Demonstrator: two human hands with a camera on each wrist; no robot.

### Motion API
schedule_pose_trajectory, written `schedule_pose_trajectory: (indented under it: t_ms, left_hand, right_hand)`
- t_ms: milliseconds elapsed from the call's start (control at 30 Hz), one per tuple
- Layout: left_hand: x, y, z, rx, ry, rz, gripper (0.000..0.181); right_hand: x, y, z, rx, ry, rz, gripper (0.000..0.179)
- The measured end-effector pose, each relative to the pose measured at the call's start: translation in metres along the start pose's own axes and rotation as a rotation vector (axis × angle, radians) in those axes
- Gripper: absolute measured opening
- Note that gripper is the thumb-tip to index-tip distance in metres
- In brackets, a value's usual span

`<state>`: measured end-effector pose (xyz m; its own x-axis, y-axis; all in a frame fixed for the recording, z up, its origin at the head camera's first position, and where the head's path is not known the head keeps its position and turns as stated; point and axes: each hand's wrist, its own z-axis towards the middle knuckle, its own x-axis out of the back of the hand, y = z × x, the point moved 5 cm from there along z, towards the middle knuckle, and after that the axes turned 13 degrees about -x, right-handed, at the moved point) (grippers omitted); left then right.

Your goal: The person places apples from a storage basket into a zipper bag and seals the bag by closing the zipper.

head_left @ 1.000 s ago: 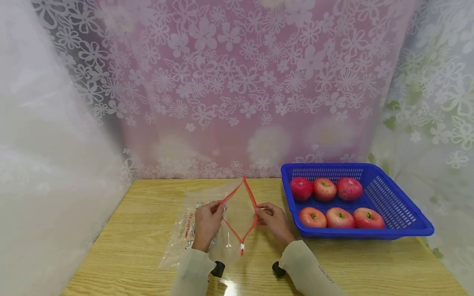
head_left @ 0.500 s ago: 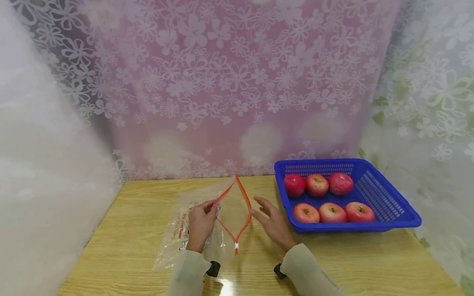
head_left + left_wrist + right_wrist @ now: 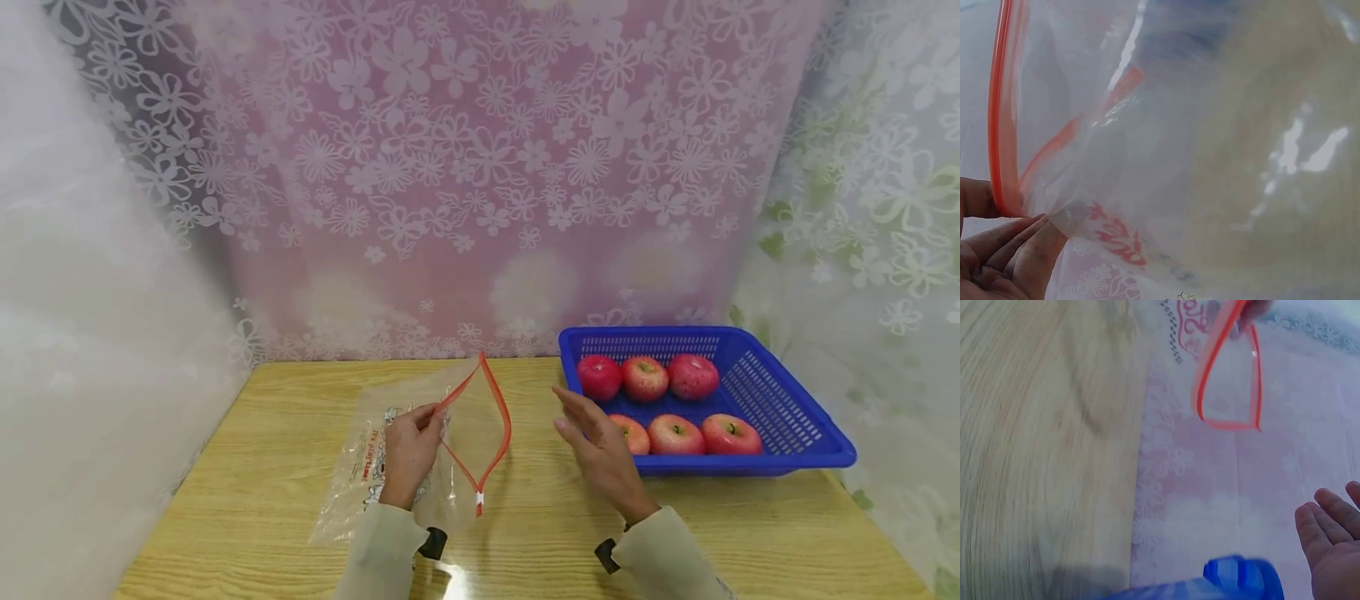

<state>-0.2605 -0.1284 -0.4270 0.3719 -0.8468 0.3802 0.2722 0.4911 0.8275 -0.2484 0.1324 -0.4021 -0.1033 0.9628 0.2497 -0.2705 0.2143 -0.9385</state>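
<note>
My left hand (image 3: 411, 450) pinches the left edge of a clear zip bag (image 3: 465, 425) between thumb and fingers. The bag's mouth gapes in a diamond outlined by an orange-red zip strip (image 3: 506, 417), with a white slider (image 3: 479, 498) at its near end. Printed red lettering and drawings show on the bag's side. In the left wrist view, the thumb and fingers (image 3: 1029, 250) grip the plastic at the strip. My right hand (image 3: 603, 458), fingers extended and holding nothing, is at the left front of the blue basket (image 3: 806, 454), overlapping one apple (image 3: 630, 433) in the head view.
Several red apples stand in two rows inside the basket, including a back-row apple (image 3: 693, 377) and a front-row apple (image 3: 731, 434). The wooden table (image 3: 255, 467) ends at a pink flowered curtain (image 3: 480, 208) behind. Pale sheets hang on both sides.
My right hand has let go of the bag's right edge and moved right to the basket. The left hand keeps its pinch, and the bag's mouth stays spread.
</note>
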Motion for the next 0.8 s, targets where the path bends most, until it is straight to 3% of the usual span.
schedule_pose_trajectory:
  t_ms: [600, 800]
  left_hand:
    - [0.004, 0.002, -0.001, 0.010, 0.004, -0.014, 0.025]
    - [0.003, 0.000, -0.001, 0.022, -0.005, -0.025, 0.025]
  right_hand:
    - [0.088, 0.010, -0.008, -0.218, 0.218, -0.103, 0.049]
    - [0.114, 0.016, -0.010, -0.282, 0.249, -0.116, 0.055]
